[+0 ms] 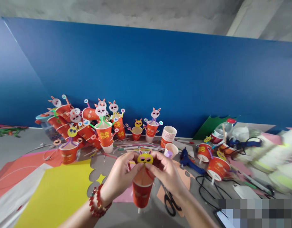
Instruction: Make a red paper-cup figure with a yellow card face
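Paper cup [142,193], red with a pale inside, is low in the middle of the head view, and a white stick [139,210] pokes out under it. Right above the cup's back rim is a yellow bunny face [145,158] with pink ears. The left hand [124,172] pinches the face on its left side, with the thumb in front. The right hand [166,171] pinches it on the right side the same way. A red bead bracelet [98,202] is on the left wrist.

To the right of the cup are black scissors [169,204] on orange paper [161,193]. Farther right is a blue glue gun [190,162]. To the left of the cup lies a big yellow paper [58,190]. Behind the cup are loose straws [141,147] and a stack of paper cups [169,136]. Back and to the left are lots of red bunny cups [104,133], some standing and some tipped over.
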{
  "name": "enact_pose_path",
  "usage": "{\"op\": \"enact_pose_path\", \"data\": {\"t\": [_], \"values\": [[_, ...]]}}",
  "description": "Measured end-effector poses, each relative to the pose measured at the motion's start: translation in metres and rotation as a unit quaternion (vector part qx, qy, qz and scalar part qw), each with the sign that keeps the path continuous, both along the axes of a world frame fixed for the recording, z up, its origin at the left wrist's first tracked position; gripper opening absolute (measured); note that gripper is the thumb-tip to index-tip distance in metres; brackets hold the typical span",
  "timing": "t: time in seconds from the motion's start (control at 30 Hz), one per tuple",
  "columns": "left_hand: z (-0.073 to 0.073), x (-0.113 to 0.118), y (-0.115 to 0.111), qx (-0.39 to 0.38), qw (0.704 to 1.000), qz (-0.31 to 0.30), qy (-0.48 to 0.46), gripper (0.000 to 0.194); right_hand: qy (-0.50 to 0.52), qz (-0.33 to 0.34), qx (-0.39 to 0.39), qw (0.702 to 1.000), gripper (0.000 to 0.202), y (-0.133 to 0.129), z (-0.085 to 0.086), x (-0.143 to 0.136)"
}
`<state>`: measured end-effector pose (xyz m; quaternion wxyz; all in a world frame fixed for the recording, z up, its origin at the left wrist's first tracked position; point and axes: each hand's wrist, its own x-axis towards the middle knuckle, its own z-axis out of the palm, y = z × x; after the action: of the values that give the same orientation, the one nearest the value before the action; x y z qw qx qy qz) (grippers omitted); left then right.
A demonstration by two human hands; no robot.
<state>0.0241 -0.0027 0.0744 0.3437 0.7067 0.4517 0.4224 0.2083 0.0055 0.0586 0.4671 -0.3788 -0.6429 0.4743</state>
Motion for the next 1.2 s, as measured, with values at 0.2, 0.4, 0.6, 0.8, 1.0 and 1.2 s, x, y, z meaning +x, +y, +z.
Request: {"op": "enact_pose_path", "data": {"t": [0.2,0.4,0.6,0.8,1.0,1.2], "values": [[0.0,0.001,-0.001,0.013,1.0,0.012,0.002,0.006,-0.007,-0.016,0.008,1.0,0.014,0.001,-0.001,0.0],[-0.005,0.001,0.001,0.014,1.0,-0.003,-0.017,0.007,0.022,-0.014,0.0,1.0,0.013,0.003,-0.004,-0.002],[-0.008,0.006,-0.001,0.057,0.998,0.026,0.014,0.006,0.027,-0.033,0.013,0.999,0.012,0.001,-0.005,-0.004],[-0.01,0.007,0.0,0.059,0.998,0.029,-0.001,0.007,0.018,-0.054,0.018,0.998,0.014,0.0,-0.006,-0.006],[-0.013,0.008,0.003,0.052,0.998,0.041,-0.014,0.01,0.0,-0.073,0.029,0.997,0.015,0.002,-0.009,-0.008],[-0.018,0.009,0.009,0.021,0.998,0.04,-0.05,0.014,0.018,-0.058,0.008,0.998,0.021,0.005,-0.01,-0.007]]}}
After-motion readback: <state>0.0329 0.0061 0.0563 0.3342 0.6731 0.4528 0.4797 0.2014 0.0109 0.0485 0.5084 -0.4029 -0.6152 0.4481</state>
